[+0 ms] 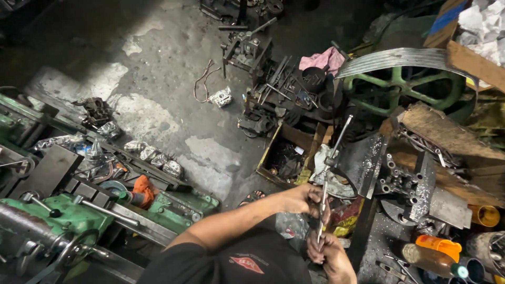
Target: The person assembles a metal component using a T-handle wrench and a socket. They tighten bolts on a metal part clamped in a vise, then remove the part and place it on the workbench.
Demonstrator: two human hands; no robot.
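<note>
Closest to me, black shirt (252,260) fills the bottom edge. Both hands sit on a long metal rod (330,173) with a cross-handle: left hand (310,201) wrapped around it higher up, right hand (326,251) clamped on its lower end, probably to steady it while turning. Rod leans up to the right, toward the far bench clutter (421,179). Its lower tip is hidden between the hands. Green lathe (68,215) near left; the dark hides details beyond it.
</note>
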